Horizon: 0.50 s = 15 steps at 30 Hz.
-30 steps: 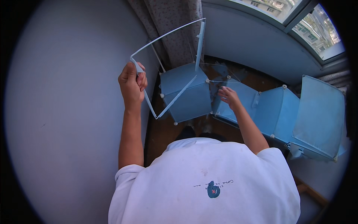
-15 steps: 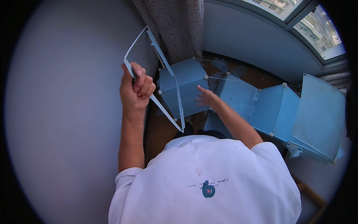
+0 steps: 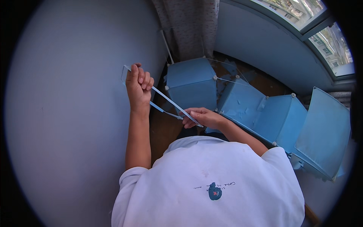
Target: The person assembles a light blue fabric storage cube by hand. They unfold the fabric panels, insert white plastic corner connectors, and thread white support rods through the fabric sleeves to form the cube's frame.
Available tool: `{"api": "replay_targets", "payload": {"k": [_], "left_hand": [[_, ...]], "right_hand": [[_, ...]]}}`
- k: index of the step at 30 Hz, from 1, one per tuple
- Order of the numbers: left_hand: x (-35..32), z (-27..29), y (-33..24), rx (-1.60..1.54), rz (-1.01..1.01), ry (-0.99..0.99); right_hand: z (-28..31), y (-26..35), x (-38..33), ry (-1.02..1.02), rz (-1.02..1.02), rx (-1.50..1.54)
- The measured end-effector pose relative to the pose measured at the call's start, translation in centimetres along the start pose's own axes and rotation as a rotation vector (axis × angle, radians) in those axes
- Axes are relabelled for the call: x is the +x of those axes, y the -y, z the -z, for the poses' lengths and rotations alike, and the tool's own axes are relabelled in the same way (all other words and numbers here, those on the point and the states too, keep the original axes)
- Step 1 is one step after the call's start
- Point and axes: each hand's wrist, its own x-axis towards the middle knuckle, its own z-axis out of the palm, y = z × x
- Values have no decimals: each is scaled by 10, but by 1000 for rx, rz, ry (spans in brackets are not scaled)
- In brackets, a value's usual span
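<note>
A thin clear panel with a pale blue frame (image 3: 166,99) is held edge-on between both hands, above a gap of brown floor. My left hand (image 3: 138,85) is raised in a fist around the panel's upper left end. Lower down, my right hand (image 3: 202,118) pinches the panel's other end. Just beyond the hands stands a blue cube-shaped storage unit (image 3: 192,85) with white corner connectors. More blue cubes (image 3: 261,109) of the same unit run off to the right.
A pale grey wall (image 3: 68,113) fills the left side. A grey curtain (image 3: 189,26) hangs behind the cubes. A curved window (image 3: 314,22) runs along the upper right. A loose blue panel (image 3: 323,132) leans at the far right.
The panel has swung down from a raised, face-on position to a low edge-on one. My right hand left the cube and took hold of the panel's lower end.
</note>
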Motion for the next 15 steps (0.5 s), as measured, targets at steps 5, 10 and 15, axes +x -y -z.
{"api": "replay_targets", "payload": {"k": [5, 10, 15], "left_hand": [[5, 21, 20, 249, 54, -247], [-9, 49, 38, 540, 130, -269], [-28, 79, 46, 543, 309, -302]], "right_hand": [[-16, 11, -15, -254, 131, -374], [-14, 13, -17, -383, 68, -589], [-2, 4, -16, -418, -76, -623]]}}
